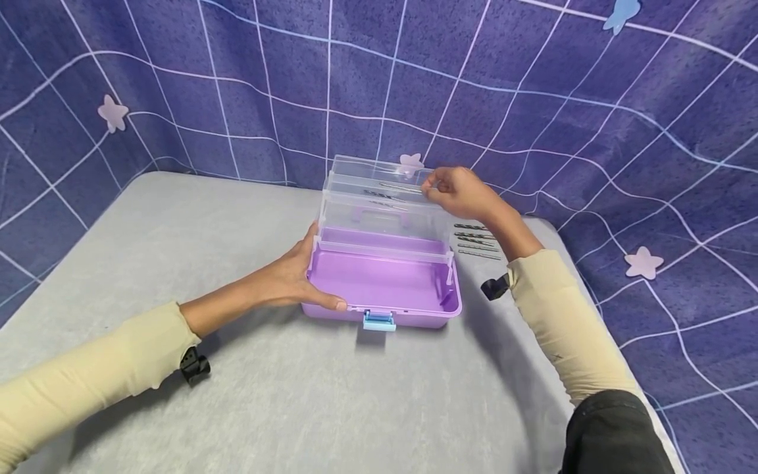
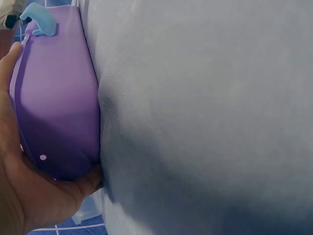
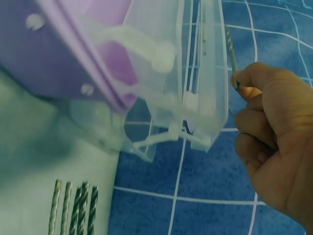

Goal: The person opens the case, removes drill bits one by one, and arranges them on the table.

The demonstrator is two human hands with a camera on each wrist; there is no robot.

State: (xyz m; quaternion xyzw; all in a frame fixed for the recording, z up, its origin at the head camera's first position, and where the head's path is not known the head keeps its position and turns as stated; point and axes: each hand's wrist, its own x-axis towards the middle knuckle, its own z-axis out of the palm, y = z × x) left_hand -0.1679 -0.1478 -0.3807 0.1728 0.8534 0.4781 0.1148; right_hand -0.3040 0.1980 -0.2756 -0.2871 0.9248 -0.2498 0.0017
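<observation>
A purple plastic storage box (image 1: pixel 426 321) stands unfolded on the table, its clear tiered trays (image 1: pixel 349 204) raised at the back. My left hand (image 1: pixel 287 273) grips the box's left end, thumb along the front rim. Above the top tray, near its right end, my right hand (image 1: pixel 458 192) pinches a twist drill bit (image 3: pixel 231 51) between thumb and index finger. Other drill bits (image 1: pixel 383 195) lie in a clear tray below it. Hanging from the front rim is a light blue latch (image 1: pixel 379 321).
Several drill bits (image 3: pixel 78 210) lie side by side on the grey tabletop (image 1: pixel 237 395), right of the box. A blue grid-patterned curtain (image 1: pixel 296 79) with star shapes stands behind the table and along its sides.
</observation>
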